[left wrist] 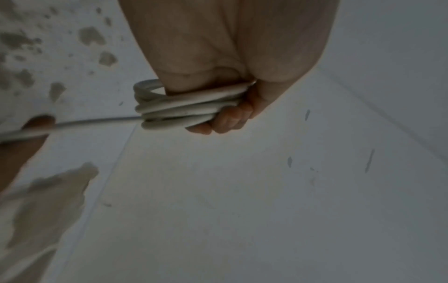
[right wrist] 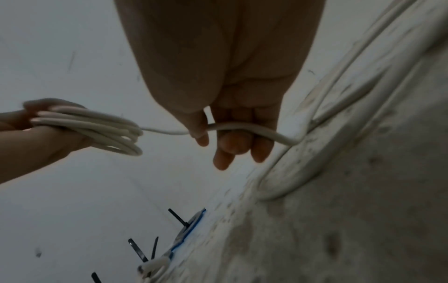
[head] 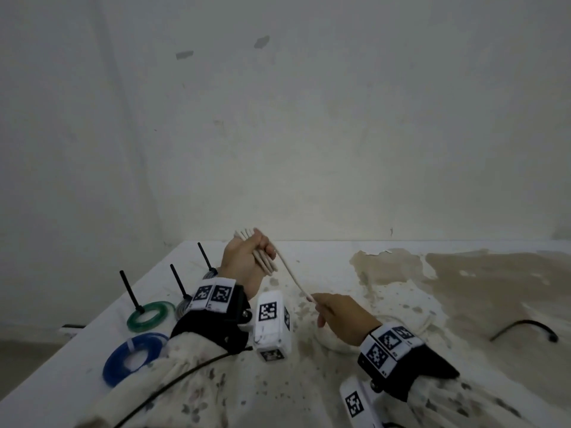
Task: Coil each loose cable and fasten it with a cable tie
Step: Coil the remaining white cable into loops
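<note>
My left hand (head: pixel 244 257) is raised above the table and grips several loops of a white cable (head: pixel 262 257). The same white coil (left wrist: pixel 184 109) shows wrapped in the curled left fingers (left wrist: pixel 225 120). A straight run of the cable (head: pixel 292 273) slopes down to my right hand (head: pixel 336 316), which pinches it between thumb and fingers (right wrist: pixel 230 139). Beyond the right hand the white cable (right wrist: pixel 278 137) drops to more loose loops (head: pixel 423 322) lying on the table.
A green coil (head: pixel 150 316) and a blue coil (head: pixel 133 359) lie at the table's left, each tied, with black cable-tie tails (head: pixel 129 291) standing up. A black cable (head: pixel 525 329) lies at the right. The tabletop (head: pixel 463 273) is stained; a wall stands close behind.
</note>
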